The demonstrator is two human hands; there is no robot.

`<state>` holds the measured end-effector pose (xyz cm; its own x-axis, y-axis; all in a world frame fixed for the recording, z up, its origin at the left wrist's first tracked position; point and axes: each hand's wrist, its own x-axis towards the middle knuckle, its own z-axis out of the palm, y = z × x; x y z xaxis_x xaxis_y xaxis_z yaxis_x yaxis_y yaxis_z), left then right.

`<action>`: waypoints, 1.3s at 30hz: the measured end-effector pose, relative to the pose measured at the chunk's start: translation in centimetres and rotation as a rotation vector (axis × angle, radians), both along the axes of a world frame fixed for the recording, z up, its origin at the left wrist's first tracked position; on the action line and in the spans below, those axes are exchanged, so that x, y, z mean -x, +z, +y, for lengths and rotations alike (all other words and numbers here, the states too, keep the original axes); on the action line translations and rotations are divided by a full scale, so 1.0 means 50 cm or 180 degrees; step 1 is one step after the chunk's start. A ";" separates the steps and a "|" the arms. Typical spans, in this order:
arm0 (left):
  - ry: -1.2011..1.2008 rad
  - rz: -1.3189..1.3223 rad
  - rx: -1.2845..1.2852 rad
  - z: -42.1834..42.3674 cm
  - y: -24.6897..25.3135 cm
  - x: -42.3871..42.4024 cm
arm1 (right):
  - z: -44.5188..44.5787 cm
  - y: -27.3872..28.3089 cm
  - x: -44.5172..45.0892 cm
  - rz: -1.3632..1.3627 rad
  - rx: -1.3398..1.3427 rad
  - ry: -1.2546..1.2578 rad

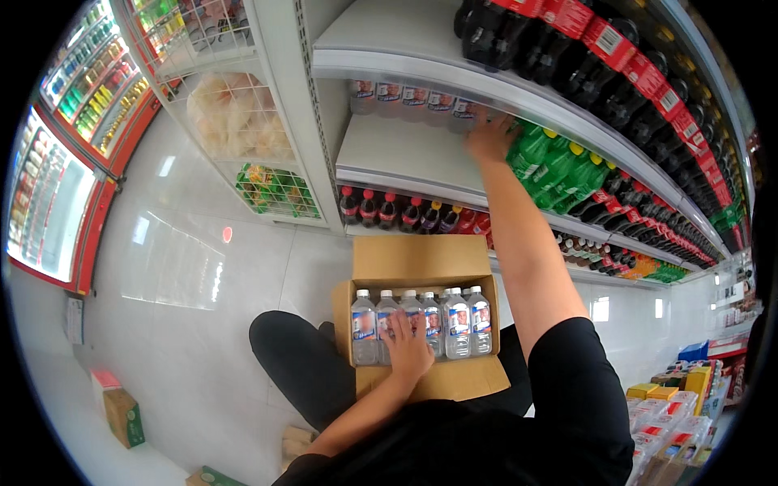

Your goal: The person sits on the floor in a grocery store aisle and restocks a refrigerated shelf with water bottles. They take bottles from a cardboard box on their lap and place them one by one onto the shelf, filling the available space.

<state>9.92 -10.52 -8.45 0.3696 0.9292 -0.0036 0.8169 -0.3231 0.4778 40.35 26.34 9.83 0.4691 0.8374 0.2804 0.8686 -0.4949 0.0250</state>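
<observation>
An open cardboard box [422, 258] stands before me between my knees, with clear plastic bottles [457, 322] upright in it, white-capped and labelled. My left hand [408, 349] lies with spread fingers against the front bottles at the middle left; whether it grips one is not clear. My right hand [491, 138] reaches onto the middle shelf [413, 149], at the right end of a row of similar clear bottles [415, 104] at the back. Green bottles [547, 161] with yellow caps lie just right of that hand. What its fingertips touch is partly hidden.
Cola bottles [516, 36] fill the shelf above. Small dark bottles [388, 209] stand on the shelf below. A white wire rack [243, 121] with bagged goods is at the left, lit drink coolers [91, 164] beyond. Packaged goods [674, 413] are stacked at the lower right.
</observation>
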 end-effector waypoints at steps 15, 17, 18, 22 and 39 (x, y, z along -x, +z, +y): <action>0.0616 -0.0241 0.0118 0.025 -0.018 0.008 | -0.716 -0.303 0.292 0.1374 0.0473 0.0654; 0.0575 -0.0182 0.0079 0.023 -0.014 0.006 | -0.774 -0.380 0.258 0.1438 0.0745 0.0710; 0.0549 -0.0145 0.0152 0.026 -0.009 0.007 | -0.786 -0.382 0.254 0.1218 0.0782 0.0900; 0.0464 -0.0007 0.0282 0.018 -0.007 0.009 | -0.764 -0.392 0.273 0.1382 0.0777 0.0942; 0.0360 0.0164 0.0354 0.007 0.007 0.004 | -0.608 -0.218 0.217 0.2762 0.0878 0.1692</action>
